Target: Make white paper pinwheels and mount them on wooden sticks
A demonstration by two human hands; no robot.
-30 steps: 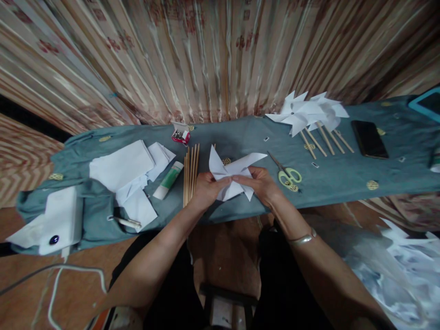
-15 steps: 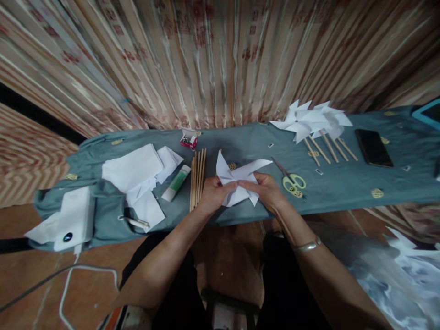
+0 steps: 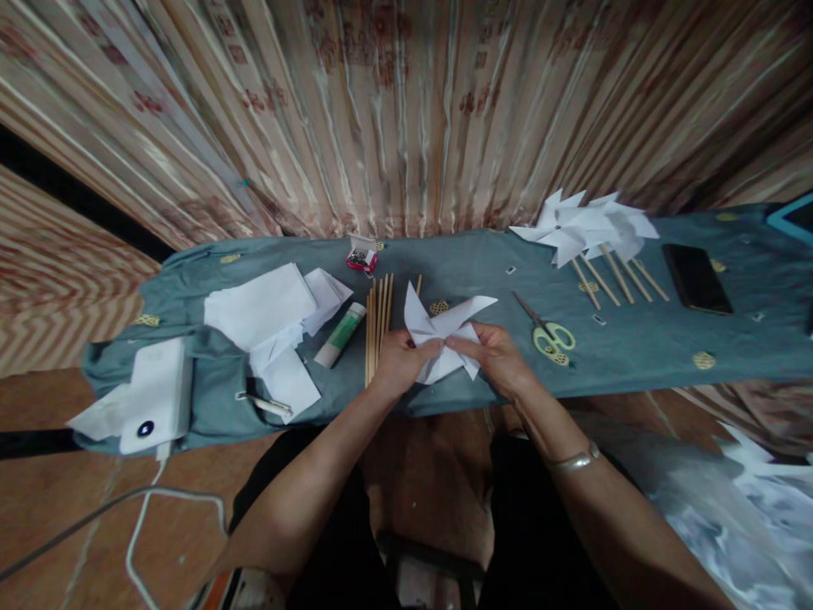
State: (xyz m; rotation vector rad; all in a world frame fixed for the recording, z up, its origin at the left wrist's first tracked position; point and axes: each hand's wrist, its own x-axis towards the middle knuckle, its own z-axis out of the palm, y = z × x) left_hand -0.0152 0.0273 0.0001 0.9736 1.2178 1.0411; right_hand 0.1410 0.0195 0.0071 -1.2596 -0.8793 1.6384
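A white paper pinwheel (image 3: 448, 320) with pointed blades is held between my two hands over the front of the cloth-covered table. My left hand (image 3: 401, 363) grips its left side, the thumb pressed near the centre. From the right, my right hand (image 3: 499, 357) pinches the paper, and its thumb also reaches the middle. Wooden sticks (image 3: 376, 326) lie just left of the pinwheel, and one more stick tip (image 3: 418, 285) shows behind it. Scissors (image 3: 551, 337) with light green handles rest to the right. Whether a pin sits under my thumbs is hidden.
A glue stick (image 3: 341, 335), paper sheets (image 3: 260, 305) and a small red box of pins (image 3: 362, 256) lie on the left. Finished pinwheels on sticks (image 3: 588, 227) and a black phone (image 3: 697, 278) are on the right. A white power bank (image 3: 154, 394) with a cable occupies the left end.
The camera view has shifted slightly, so the table's things appear further right. Both hands keep hold of the pinwheel at its middle, with little other movement.
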